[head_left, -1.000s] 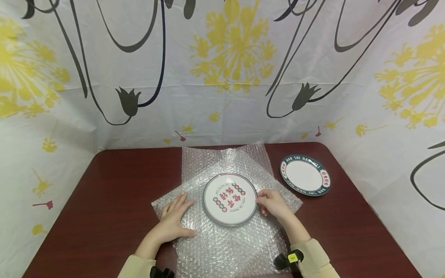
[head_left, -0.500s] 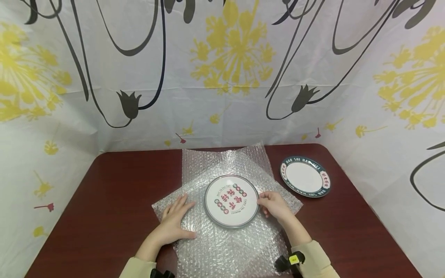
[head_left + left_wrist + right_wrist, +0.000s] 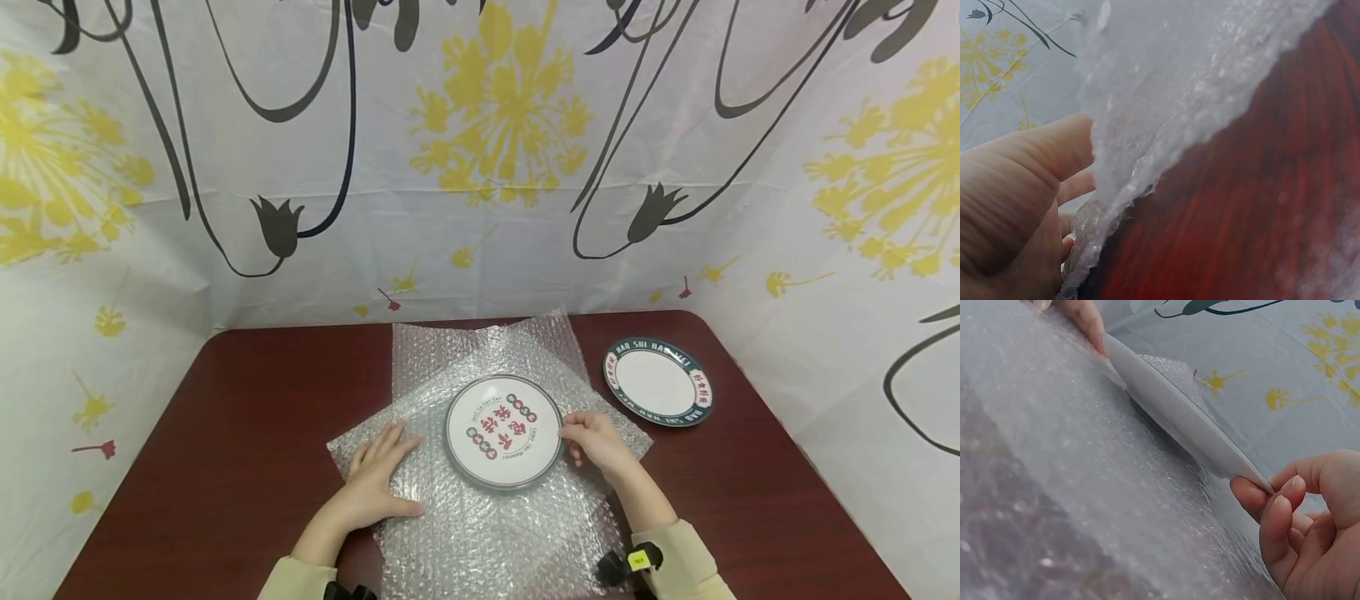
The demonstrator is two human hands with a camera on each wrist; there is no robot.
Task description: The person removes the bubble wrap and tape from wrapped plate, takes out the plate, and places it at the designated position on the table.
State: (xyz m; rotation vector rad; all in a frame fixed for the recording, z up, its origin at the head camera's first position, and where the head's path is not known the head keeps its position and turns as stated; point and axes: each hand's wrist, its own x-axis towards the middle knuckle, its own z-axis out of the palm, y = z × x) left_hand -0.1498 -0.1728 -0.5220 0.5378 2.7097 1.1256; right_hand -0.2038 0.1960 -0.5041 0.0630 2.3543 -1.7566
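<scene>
A round white plate (image 3: 504,431) with a thin dark rim and red lettering lies on a sheet of bubble wrap (image 3: 480,533) in the head view. My right hand (image 3: 600,442) pinches the plate's right edge between thumb and fingers; the right wrist view shows the plate's side (image 3: 1166,406) tilted in that frame, with the thumb on its rim. On the wrap to the left, my left hand (image 3: 371,490) rests with fingers spread, apart from the plate in the head view. Wrap hides part of the left hand (image 3: 1016,194) in the left wrist view.
A second plate (image 3: 701,408) with a dark green lettered rim lies at the back right of the dark red table (image 3: 225,467). Another bubble wrap layer (image 3: 420,350) reaches the far table edge. A patterned white cloth (image 3: 510,250) hangs behind and at both sides.
The plate has shifted slightly to the right across the bubble wrap, together with my right hand at its edge. My left hand stays in place on the wrap.
</scene>
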